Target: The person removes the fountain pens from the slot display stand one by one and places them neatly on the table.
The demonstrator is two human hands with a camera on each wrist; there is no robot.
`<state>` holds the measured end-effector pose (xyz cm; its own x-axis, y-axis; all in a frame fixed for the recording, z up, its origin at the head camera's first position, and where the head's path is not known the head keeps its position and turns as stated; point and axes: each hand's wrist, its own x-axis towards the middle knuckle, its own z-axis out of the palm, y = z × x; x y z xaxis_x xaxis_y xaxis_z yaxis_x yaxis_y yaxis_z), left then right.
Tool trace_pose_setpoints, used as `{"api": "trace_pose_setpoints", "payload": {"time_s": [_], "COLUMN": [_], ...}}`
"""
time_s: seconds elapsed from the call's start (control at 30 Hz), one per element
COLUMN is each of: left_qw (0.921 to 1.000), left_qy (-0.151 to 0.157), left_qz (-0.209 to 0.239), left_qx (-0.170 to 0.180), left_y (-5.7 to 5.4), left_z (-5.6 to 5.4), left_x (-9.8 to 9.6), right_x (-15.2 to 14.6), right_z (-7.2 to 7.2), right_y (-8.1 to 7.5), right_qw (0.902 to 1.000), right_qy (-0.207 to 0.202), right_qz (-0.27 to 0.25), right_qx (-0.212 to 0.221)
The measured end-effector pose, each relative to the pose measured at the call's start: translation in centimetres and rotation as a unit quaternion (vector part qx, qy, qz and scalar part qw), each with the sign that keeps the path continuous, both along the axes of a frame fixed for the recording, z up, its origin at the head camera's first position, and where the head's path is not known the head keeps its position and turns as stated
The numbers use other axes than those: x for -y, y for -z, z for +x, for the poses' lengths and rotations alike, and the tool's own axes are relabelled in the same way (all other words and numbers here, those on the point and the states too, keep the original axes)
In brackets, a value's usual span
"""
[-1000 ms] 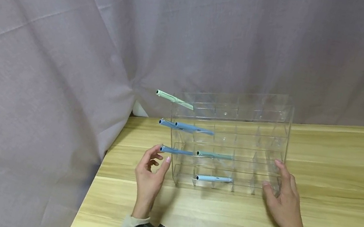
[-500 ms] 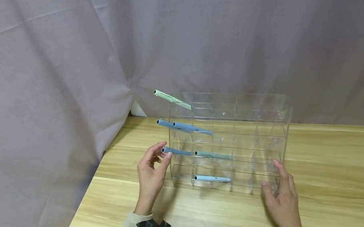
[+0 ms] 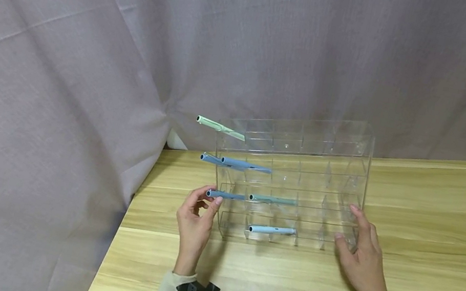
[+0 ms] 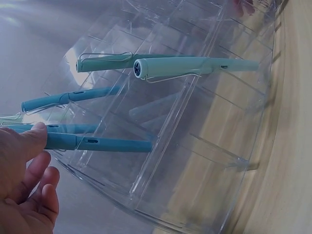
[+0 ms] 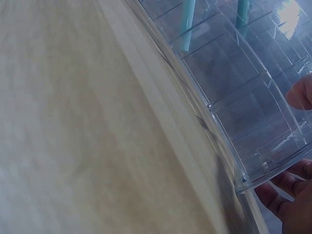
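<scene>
In the head view a clear acrylic pen rack (image 3: 315,181) with tiers of compartments stands on the table. My left hand (image 3: 195,222) pinches the capped end of a blue pen (image 3: 229,196) at the rack's left side; in the left wrist view that pen (image 4: 107,144) reaches into a compartment. My right hand (image 3: 363,257) grips the rack's right side, thumb at the front and fingers outside the side wall. A green pen (image 3: 275,200) lies beside the held one, with a light blue pen (image 3: 271,230) below. Two blue pens (image 3: 252,166) and a pale green pen (image 3: 217,126) lie higher up.
The wooden table (image 3: 440,244) extends to the right of the rack and in front of it. A grey curtain (image 3: 279,44) hangs close behind the rack and down the table's left edge.
My left hand has moved slightly right and closed its thumb and fingers on the blue pen's end. That pen has shifted slightly. My right hand stays on the rack.
</scene>
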<state>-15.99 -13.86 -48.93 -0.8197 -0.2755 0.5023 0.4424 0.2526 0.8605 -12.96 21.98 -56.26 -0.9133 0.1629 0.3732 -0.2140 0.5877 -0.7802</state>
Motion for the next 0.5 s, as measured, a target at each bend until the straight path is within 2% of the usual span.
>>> {"api": "trace_pose_setpoints", "payload": {"time_s": [0.27, 0.5], "left_qw": [0.9999, 0.9992], "left_qy": [0.001, 0.016], "left_qz": [0.011, 0.035], "left_qx": [-0.003, -0.012], "left_y": [0.06, -0.49], "left_z": [-0.08, 0.47], "left_x": [-0.27, -0.14], "right_x": [-0.05, 0.06], "right_z": [0.02, 0.02], "right_y": [0.14, 0.07], "right_qw": [1.0000, 1.0000], "right_qy": [-0.002, -0.005], "right_qz": [-0.004, -0.003], "right_qx": [-0.001, -0.001]}}
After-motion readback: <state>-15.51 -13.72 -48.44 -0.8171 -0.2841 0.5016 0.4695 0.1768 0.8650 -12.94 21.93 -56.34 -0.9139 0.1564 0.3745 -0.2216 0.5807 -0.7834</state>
